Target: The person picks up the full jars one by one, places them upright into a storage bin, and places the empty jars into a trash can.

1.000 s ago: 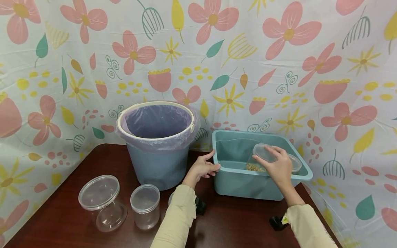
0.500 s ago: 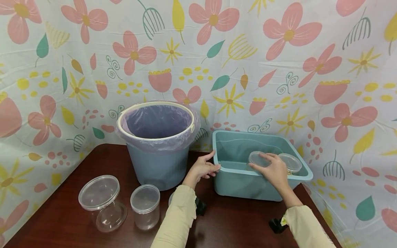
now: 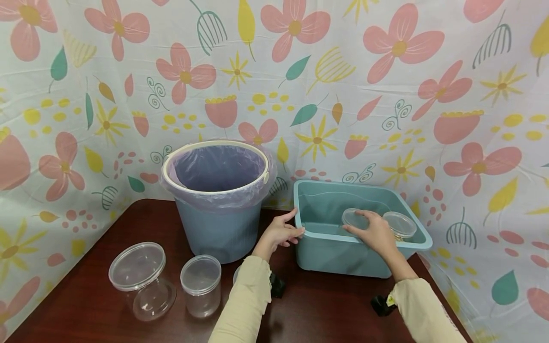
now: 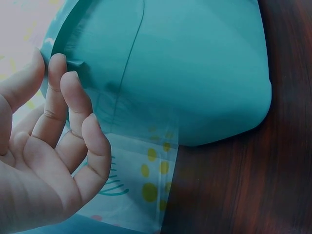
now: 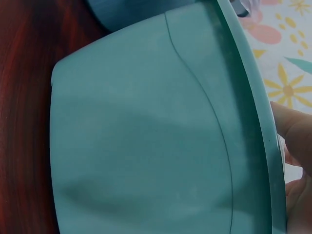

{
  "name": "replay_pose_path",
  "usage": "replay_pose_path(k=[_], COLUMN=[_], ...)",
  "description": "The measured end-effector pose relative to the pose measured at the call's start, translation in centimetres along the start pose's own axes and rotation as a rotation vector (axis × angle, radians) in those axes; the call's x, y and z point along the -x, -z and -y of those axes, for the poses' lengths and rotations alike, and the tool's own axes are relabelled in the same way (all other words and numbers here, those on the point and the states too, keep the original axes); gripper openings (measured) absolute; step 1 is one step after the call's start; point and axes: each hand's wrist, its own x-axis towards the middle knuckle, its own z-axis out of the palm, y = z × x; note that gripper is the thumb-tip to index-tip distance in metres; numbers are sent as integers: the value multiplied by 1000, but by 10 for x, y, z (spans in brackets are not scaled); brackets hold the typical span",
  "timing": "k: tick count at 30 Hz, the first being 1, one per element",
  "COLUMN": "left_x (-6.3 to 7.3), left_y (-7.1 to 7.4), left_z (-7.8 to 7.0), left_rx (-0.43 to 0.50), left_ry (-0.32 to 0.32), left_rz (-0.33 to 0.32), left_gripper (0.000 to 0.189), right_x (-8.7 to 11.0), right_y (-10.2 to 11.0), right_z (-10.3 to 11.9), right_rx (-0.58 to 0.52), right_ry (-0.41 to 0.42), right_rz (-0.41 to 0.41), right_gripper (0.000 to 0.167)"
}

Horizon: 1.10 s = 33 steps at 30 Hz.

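In the head view, my left hand grips the blue-green basin at its left front corner. The left wrist view shows thumb and fingertips right at the basin's rim, the other fingers bent beside it. My right hand reaches over the front rim and holds a clear plastic jar by its lid, low inside the basin. The basin's front wall hides that jar's lower part. Just right of it in the basin stands another clear lidded jar with yellowish bits in it.
A blue bucket with a purple liner stands left of the basin. Two clear lidded jars, a wide one and a smaller one, stand at the table's front left. Another clear rim peeks out behind my left sleeve.
My right hand has lowered the jar into the basin and shifted slightly left. The jar's grainy contents, visible earlier, are now hidden behind the front rim. My left hand has stayed put.
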Motion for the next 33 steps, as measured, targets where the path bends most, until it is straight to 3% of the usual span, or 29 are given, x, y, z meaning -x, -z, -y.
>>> replay_pose_path(k=[12, 21, 26, 29, 33], left_x=[-2, -1, 2, 4, 9], left_y=[2, 6, 6, 5, 3], left_z=[1, -2, -1, 0, -2], left_rx=[-24, -96, -124, -183, -370], left_ry=[-18, -110, -138, -167, -250], left_rz=[9, 60, 43, 8, -43], left_gripper=[67, 69, 70, 70, 65], right_x=[2, 4, 5, 6, 6], right_y=[-1, -2, -5, -6, -5], right_z=[1, 4, 5, 6, 8], right_rx=[-27, -66, -92, -110, -128], right_ry=[-13, 28, 69, 94, 116], right_rz=[5, -112, -155, -173, -186], right_gripper=[61, 49, 49, 49, 47])
